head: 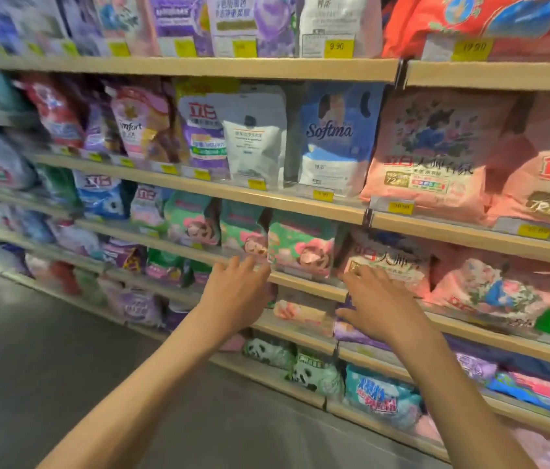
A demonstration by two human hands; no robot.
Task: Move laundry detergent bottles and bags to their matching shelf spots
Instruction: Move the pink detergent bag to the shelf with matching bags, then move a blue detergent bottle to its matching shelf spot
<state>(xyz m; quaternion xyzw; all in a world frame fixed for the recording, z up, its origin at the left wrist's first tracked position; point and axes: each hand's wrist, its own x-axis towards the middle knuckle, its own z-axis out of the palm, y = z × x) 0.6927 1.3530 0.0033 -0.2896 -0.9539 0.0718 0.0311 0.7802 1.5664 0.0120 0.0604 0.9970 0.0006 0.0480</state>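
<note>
Both arms out toward the shelf [304, 282]. Left hand [233, 292] and right hand [378, 302]: grip spread, empty, fingertips at the shelf edge. Just beyond, between them, a green-and-pink detergent bag [300, 245] standing upright.

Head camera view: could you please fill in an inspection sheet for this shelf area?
Surface: pale wooden shelf boards with yellow price tags, fully stocked.
Job's things: green-and-pink detergent bags; blue Softma bag; pink floral bags.
Clutter: nothing seen.
Grippers: left hand and right hand, both open and empty, reaching toward the shelf edge.
Cables: nothing seen.
Surroundings: grey aisle floor.
</note>
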